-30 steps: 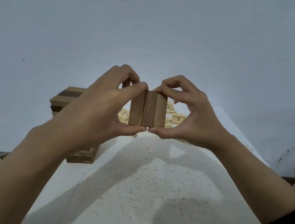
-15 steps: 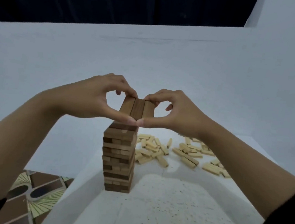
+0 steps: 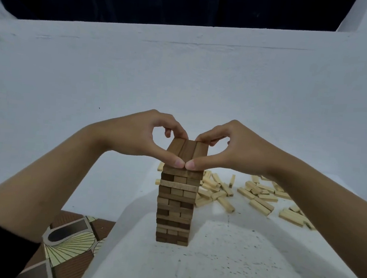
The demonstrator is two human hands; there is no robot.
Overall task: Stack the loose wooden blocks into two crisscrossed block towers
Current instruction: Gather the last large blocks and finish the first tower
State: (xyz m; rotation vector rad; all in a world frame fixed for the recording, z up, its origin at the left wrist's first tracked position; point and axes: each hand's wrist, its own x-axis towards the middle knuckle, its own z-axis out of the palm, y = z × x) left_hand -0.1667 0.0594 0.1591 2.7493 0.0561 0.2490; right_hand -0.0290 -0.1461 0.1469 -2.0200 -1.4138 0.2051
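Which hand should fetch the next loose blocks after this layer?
Right, probably. The loose blocks lie to the right of the tower, on the side of the right hand; the left hand would have to reach across the tower. Both now pinch the three-block layer.

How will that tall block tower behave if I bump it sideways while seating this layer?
Probably tippy: the tower is tall and narrow on a small base. Layers likely slide rather than flex, being separate blocks merely stacked crosswise; the pinched top layer could shift first.

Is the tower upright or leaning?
Upright: the tower stands straight from base to top, its layers squarely aligned, no lean visible.
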